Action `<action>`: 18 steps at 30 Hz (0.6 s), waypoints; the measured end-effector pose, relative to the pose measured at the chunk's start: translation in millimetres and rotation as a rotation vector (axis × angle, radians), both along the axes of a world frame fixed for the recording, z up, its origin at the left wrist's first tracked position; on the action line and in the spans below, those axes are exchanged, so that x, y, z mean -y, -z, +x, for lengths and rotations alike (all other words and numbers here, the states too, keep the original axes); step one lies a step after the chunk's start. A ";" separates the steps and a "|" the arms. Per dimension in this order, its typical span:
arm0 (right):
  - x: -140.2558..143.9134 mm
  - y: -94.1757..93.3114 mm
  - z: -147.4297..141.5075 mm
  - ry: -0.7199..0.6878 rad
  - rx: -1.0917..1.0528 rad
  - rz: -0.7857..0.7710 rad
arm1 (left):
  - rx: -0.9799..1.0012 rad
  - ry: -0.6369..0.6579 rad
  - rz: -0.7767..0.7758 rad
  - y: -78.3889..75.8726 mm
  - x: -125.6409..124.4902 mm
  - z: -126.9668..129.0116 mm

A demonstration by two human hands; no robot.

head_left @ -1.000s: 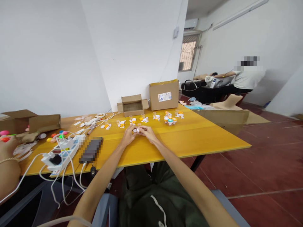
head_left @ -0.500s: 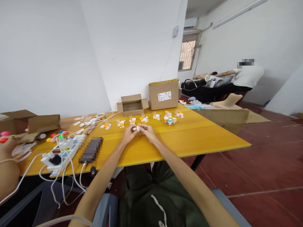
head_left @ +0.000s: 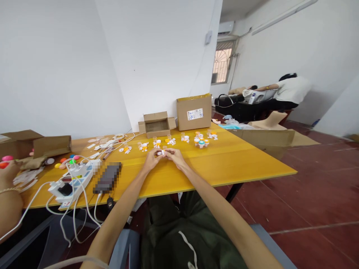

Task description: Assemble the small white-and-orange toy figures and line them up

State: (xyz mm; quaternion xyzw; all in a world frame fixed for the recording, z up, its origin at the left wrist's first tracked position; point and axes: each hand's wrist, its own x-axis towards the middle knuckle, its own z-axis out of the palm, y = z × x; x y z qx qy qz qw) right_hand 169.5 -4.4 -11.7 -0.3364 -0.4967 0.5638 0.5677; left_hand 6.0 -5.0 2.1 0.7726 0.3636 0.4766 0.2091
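Two bare hands together over the yellow table (head_left: 230, 160), out in front of the body. Left hand (head_left: 152, 161) and right hand (head_left: 174, 156) close, fingertips meeting around one small white toy piece (head_left: 160, 152). Piece pinched from both sides, held just above the tabletop near the middle of the table. Too small to tell more about its shape. Just behind the hands, a row of little white and orange toy pieces (head_left: 170, 141) laid out in small groups across the wood. Farther back, by the wall, a small open cardboard box (head_left: 157, 125) and a bigger closed cardboard box (head_left: 194, 111) beside it. Off to the left, a white power strip (head_left: 73, 181) with many white cables (head_left: 78, 213), and a dark phone (head_left: 108, 178) lying flat next to it. More to the left, some bright round toys (head_left: 67, 161) and another brown box (head_left: 52, 145). At the far left edge, someone else's hand (head_left: 8, 172). Far across the room, another person (head_left: 290, 91) bent over a dark table.
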 end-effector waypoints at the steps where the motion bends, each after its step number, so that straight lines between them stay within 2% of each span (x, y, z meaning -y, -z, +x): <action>1: 0.4 -0.3 0.1 0.005 0.000 -0.004 | -0.005 -0.007 0.004 -0.7 0.6 0.3; 18: -1.8 3.3 1.0 -0.011 -0.045 -0.053 | -0.056 -0.023 0.076 -2.2 2.1 0.3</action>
